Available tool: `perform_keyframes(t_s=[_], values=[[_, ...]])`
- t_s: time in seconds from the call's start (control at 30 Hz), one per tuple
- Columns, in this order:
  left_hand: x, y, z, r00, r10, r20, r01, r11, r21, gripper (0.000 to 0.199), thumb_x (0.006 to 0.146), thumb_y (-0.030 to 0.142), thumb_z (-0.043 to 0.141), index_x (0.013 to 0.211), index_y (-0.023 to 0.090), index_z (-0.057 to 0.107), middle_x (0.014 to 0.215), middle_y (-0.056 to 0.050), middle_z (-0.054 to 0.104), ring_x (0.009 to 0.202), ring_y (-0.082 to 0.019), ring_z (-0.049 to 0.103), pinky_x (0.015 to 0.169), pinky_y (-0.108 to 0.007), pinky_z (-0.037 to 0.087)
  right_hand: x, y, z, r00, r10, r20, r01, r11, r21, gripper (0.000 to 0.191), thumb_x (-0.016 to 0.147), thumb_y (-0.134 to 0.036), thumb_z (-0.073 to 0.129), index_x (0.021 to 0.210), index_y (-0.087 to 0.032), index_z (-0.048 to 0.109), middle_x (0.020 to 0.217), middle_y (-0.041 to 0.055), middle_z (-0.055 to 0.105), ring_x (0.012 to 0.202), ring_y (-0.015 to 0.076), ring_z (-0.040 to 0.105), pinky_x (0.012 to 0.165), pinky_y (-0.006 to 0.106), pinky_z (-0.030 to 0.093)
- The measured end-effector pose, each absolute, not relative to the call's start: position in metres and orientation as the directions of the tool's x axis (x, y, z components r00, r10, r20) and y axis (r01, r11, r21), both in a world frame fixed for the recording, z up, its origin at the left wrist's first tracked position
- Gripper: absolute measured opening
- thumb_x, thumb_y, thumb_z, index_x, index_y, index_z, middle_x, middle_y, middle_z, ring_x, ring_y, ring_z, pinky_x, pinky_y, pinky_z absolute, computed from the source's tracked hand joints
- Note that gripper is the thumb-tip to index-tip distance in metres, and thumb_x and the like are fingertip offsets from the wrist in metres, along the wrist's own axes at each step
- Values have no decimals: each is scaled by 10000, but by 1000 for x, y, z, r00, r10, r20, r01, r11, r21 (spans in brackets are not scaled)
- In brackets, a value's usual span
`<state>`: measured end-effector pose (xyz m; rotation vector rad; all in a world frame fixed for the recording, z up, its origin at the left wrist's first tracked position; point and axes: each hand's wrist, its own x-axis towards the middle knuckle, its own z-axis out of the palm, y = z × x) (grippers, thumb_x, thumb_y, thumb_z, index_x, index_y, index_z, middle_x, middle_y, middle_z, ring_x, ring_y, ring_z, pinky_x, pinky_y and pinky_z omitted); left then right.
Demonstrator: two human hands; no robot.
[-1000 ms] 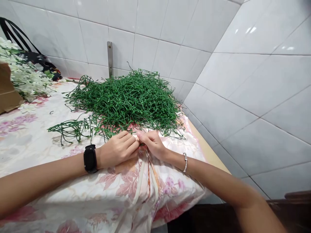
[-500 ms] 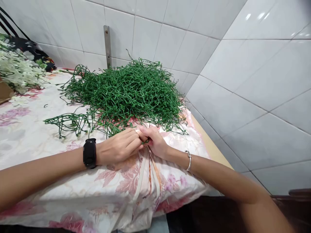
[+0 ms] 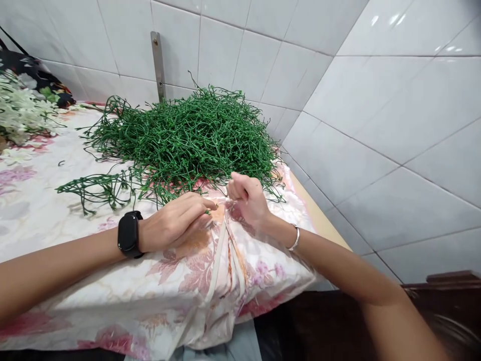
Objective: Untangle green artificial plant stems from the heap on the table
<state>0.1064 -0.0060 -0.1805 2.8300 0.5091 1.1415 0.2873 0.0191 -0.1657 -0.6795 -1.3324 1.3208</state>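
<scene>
The two grips, pressed together in the earlier pictures, are now apart. The right grip (image 3: 250, 200) is raised away from the left, its fingers curled in front of the lower edge of the green stem pile (image 3: 191, 135). The left grip (image 3: 176, 220) is less bunched, its index finger reaching out straighter, and a small green piece (image 3: 207, 212) now shows by its fingertips. The camera view has shifted too: the metal bracket (image 3: 158, 65) sits higher and further left in view, the cardboard at the left edge is nearly gone, and more grey fabric (image 3: 233, 346) shows below the tablecloth (image 3: 124, 306).
</scene>
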Motion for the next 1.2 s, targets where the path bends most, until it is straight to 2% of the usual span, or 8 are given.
perform_keyframes(t_s=[0.13,0.23,0.3,0.4,0.6,0.83,0.97,1.2], values=[[103,-4,-178,618,323,717,364,-926,103,131,819,136,462,943,102,492,932,-108,603,907,-170,535,784,-318,455,290,18,-163,-136,852,505,110,520,-847,412,842,-335,400,468,-168,353,478,-40,345,481,69,341,563,259,284],[99,-2,-173,609,311,729,403,-914,53,139,791,153,526,919,104,502,891,-96,614,876,-166,545,764,-306,462,288,13,-164,-228,733,642,475,659,-584,311,847,-283,399,561,-169,441,587,-23,449,622,88,429,739,294,282],[96,0,-171,601,309,737,429,-903,29,157,788,174,540,926,108,506,885,-91,619,866,-164,548,756,-300,466,287,11,-165,-282,675,682,575,688,-443,206,833,-243,429,648,-174,487,706,-9,529,754,108,479,807,314,252],[95,1,-170,581,317,750,479,-878,1,215,785,234,554,958,116,507,923,-93,618,877,-165,554,774,-308,466,287,11,-164,-302,631,715,562,723,-401,95,827,-208,439,777,-184,515,851,4,582,870,123,511,838,322,258],[95,3,-170,572,307,761,520,-853,-46,341,782,331,545,1027,105,478,1028,-131,593,958,-183,549,821,-322,464,287,12,-166,-538,490,686,384,867,-318,99,823,-216,438,838,-180,529,857,18,599,859,127,539,823,329,308],[90,7,-162,684,108,721,501,-788,-358,354,782,346,541,1018,89,481,1009,-131,609,936,-213,566,828,-354,455,283,9,-168,-587,406,700,343,908,-239,39,756,-180,549,787,-191,529,827,19,597,837,135,545,791,337,361],[87,9,-160,697,137,703,547,-736,-399,372,785,397,516,993,89,504,1004,-120,604,935,-220,559,833,-360,444,284,9,-166,-514,409,754,338,905,-260,88,732,-150,564,806,-193,546,956,49,576,908,146,532,798,335,401],[87,7,-158,704,133,698,543,-734,-408,221,815,318,488,895,114,523,906,-83,619,885,-192,563,804,-340,442,287,12,-170,-524,464,714,297,885,-358,69,727,-147,558,747,-188,506,874,37,612,846,148,562,768,345,404]])
